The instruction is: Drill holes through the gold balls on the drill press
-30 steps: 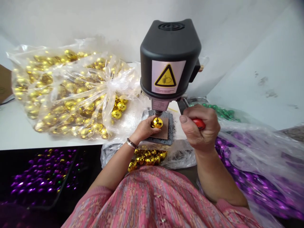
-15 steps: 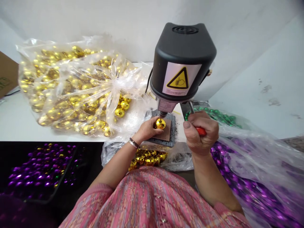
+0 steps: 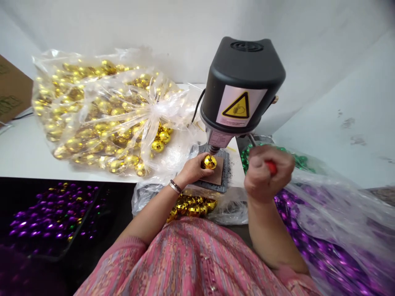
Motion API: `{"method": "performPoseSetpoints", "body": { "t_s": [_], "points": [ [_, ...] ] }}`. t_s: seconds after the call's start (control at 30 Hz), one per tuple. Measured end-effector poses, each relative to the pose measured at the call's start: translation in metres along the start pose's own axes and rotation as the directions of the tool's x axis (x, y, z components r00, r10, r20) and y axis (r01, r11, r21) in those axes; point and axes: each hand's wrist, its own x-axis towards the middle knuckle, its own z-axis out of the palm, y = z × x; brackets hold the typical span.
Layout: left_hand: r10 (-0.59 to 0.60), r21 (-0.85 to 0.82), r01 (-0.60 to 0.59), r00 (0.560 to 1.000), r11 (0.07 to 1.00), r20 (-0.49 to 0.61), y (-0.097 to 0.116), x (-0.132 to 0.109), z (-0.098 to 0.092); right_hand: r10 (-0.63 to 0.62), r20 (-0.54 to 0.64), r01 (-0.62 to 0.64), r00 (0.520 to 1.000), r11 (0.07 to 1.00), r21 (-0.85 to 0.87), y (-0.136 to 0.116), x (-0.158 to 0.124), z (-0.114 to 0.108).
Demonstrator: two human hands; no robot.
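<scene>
My left hand (image 3: pixel 195 169) pinches a shiny gold faceted ball (image 3: pixel 210 163) between thumb and fingers. The ball rests on a brown board (image 3: pixel 216 177) on the grey base (image 3: pixel 227 169) of a black bench drill press (image 3: pixel 247 70). Right above the ball is the drill chuck (image 3: pixel 213 149); a thin bit below it meets the top of the ball, and how deep it goes I cannot tell. My right hand (image 3: pixel 268 174), a little blurred, is closed round the drill's feed lever (image 3: pixel 271 167), whose red grip end shows between the fingers.
A large clear bag of gold balls (image 3: pixel 101 119) lies left on the white table (image 3: pixel 18 164). Another open bag of gold balls (image 3: pixel 194 205) hangs at the table's front edge. Purple beads (image 3: pixel 321 246) and green beads (image 3: pixel 304 160) lie bagged at right; purple balls (image 3: pixel 55 213) sit lower left.
My right hand has turned and shifted slightly right and down with the lever. My left hand still holds the gold ball under the chuck. The whole view has shifted a little.
</scene>
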Motion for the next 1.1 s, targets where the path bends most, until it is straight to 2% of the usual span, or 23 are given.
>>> {"method": "performPoseSetpoints", "body": {
  "t_s": [0.1,0.23,0.3,0.37,0.43,0.47,0.5,0.53,0.57,0.6,0.63,0.67,0.7,0.73,0.77,0.93,1.1],
  "points": [
    [0.022,-0.026,-0.022,1.0,0.999,-0.004,-0.002,-0.003,0.002,0.103,-0.08,-0.106,0.991,0.994,-0.036,-0.006,0.025,0.004],
    [0.049,-0.064,-0.051,0.999,0.997,-0.02,-0.006,-0.017,-0.003,0.216,-0.111,-0.218,0.97,0.976,-0.003,-0.007,0.043,0.007],
    [0.089,-0.061,-0.088,0.996,0.994,0.018,-0.009,-0.031,-0.013,0.241,-0.11,-0.239,0.964,0.971,0.029,-0.006,0.044,0.007],
    [0.111,-0.065,-0.104,0.986,0.993,0.124,-0.015,-0.045,-0.028,0.258,-0.099,-0.253,0.961,0.966,0.06,-0.007,0.043,0.007],
    [0.07,-0.073,-0.056,0.975,0.996,0.212,-0.023,-0.054,-0.046,0.269,-0.103,-0.262,0.958,0.962,0.082,-0.008,0.041,0.007],
    [0.031,-0.065,-0.018,0.98,0.998,0.198,-0.028,-0.057,-0.055,0.271,-0.113,-0.261,0.956,0.961,0.091,-0.008,0.041,0.008],
    [-0.018,-0.044,0.024,0.991,0.999,0.132,-0.033,-0.056,-0.064,0.269,-0.128,-0.258,0.955,0.961,0.098,-0.009,0.041,0.008],
    [-0.067,-0.011,0.067,0.998,0.998,0.013,-0.039,-0.054,-0.073,0.267,-0.143,-0.254,0.953,0.962,0.104,-0.01,0.041,0.009],
    [-0.107,0.031,0.112,0.985,0.993,-0.134,-0.045,-0.049,-0.081,0.263,-0.158,-0.248,0.952,0.963,0.107,-0.01,0.041,0.01],
    [-0.145,0.073,0.173,0.945,0.982,-0.292,-0.05,-0.043,-0.088,0.258,-0.167,-0.242,0.952,0.964,0.108,-0.01,0.041,0.011],
    [-0.174,0.114,0.243,0.888,0.963,-0.426,-0.055,-0.036,-0.094,0.253,-0.168,-0.237,0.953,0.965,0.111,-0.01,0.041,0.011],
    [-0.19,0.155,0.313,0.829,0.937,-0.526,-0.06,-0.029,-0.099,0.248,-0.165,-0.232,0.954,0.966,0.114,-0.01,0.042,0.011],
    [-0.203,0.187,0.377,0.781,0.907,-0.59,-0.063,-0.022,-0.103,0.244,-0.157,-0.227,0.957,0.967,0.117,-0.009,0.042,0.011],
    [-0.218,0.216,0.432,0.753,0.876,-0.621,-0.066,-0.016,-0.106,0.24,-0.146,-0.224,0.96,0.967,0.118,-0.008,0.042,0.01],
    [-0.235,0.245,0.47,0.747,0.848,-0.622,-0.067,-0.011,-0.108,0.237,-0.137,-0.222,0.962,0.968,0.118,-0.007,0.042,0.009],
    [-0.284,0.419,0.494,0.836,0.762,-0.471,-0.066,0.0,-0.11,0.234,-0.113,-0.224,0.966,0.97,0.094,-0.004,0.038,0.005],
    [-0.317,0.533,0.495,0.863,0.686,-0.394,-0.055,-0.007,-0.106,0.23,-0.078,-0.223,0.97,0.97,0.096,-0.005,0.035,0.004]
  ]
}}
